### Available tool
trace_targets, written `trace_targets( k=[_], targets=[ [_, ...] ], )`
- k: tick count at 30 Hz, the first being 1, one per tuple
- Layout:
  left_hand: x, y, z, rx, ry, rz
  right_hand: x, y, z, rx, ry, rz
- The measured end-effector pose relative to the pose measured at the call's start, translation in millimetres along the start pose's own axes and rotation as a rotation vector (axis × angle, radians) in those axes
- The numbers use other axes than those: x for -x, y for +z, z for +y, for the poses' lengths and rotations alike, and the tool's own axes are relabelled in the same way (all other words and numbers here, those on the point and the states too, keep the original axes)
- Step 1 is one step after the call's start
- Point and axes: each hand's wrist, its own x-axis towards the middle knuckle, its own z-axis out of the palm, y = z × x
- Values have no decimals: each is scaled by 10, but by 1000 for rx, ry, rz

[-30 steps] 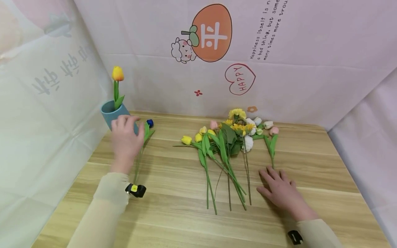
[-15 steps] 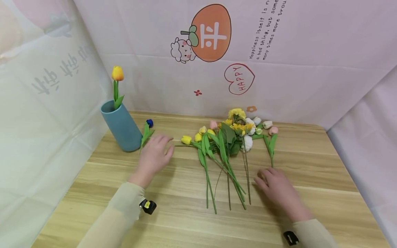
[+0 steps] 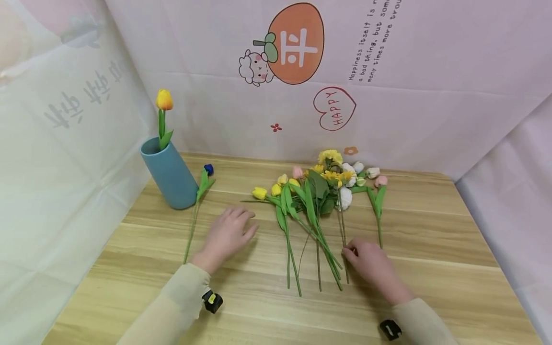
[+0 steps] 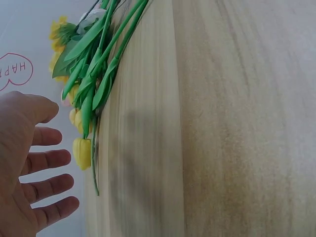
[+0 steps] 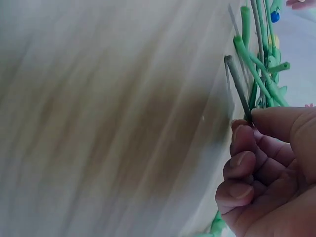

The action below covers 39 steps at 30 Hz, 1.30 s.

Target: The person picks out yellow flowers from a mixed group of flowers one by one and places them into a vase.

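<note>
My right hand (image 3: 371, 261) pinches a thin dark stem (image 5: 239, 86) between thumb and forefinger; the other fingers are curled in. In the head view this stem runs up to the yellow flowers (image 3: 338, 178) in the pile. My left hand (image 3: 228, 232) hovers above the table, left of the pile, fingers spread and holding nothing in the left wrist view. Yellow tulips (image 3: 259, 193) lie at the pile's left end, nearest that hand. White flowers (image 3: 345, 199) and a pink tulip (image 3: 381, 181) lie on its right side. Several green stems (image 3: 329, 258) point toward me.
A blue vase (image 3: 170, 177) stands at the back left with one yellow-orange tulip (image 3: 164, 99) upright in it. A blue tulip (image 3: 209, 169) lies beside the vase on the wooden table (image 3: 258, 316). Printed cloth (image 3: 207, 115) hangs behind and at both sides.
My left hand has moved from in front of the vase rightward and nearer to me. My right hand has shifted left from the pink tulip's stem and now pinches the dark stem.
</note>
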Motion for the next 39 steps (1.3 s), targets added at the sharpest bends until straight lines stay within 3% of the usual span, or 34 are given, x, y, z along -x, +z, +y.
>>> trace_targets(
  k=[9, 14, 20, 23, 31, 39],
  targets=[
    [39, 60, -28, -1, -5, -5, 9, -90, -219, -208, 109, 88],
    [49, 69, -26, 4, -11, -16, 22, -105, -490, -222, 34, 112],
    [39, 104, 17, 9, 2, -41, 6, 55, -800, -296, 20, 22],
    [30, 123, 42, 10, 18, -34, -7, 173, -901, -304, -1, 19],
    [18, 165, 118, 31, 52, -31, 22, 402, -1000, -233, -84, 10],
    [5, 234, 197, 50, 154, -43, 55, 457, -974, -213, -215, -74]
  ],
)
